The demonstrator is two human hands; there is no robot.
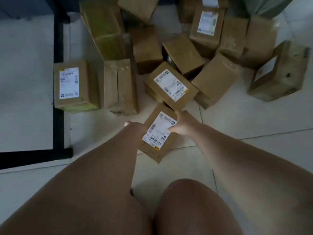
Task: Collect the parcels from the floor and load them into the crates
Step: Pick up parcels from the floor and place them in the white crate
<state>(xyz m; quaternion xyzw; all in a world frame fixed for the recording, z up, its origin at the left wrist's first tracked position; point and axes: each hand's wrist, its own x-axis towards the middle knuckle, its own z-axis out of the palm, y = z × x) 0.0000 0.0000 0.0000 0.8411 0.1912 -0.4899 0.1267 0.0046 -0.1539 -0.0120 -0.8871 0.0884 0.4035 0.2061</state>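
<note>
The pick-up step is in hand: both hands are closing on the nearest labelled parcel [158,133], a small cardboard box that lies flat on the tiled floor [237,119] with its shipping label up. The right hand [183,123] rests on the box's far right corner, thumb on the label and fingers [180,113] curled over the far edge; the left hand [135,127] presses against the box's left side, though its fingers are hidden behind the wrist, so whether they have closed on the cardboard I cannot tell. The box looks to be still on the floor, or only just tipped. The next move likely calls for squeezing it between both palms, lifting it clear, and turning towards a crate, none of which is in sight here. Just beyond the fingers lies another labelled parcel [171,85], nearly touching the held one, and past it a loose heap of brown cartons [183,53]. Left of the left hand stand two more boxes, one with a label [74,85], beside a black frame [58,82]. The light is dim and the tiles are pale and bare near the knees.
</note>
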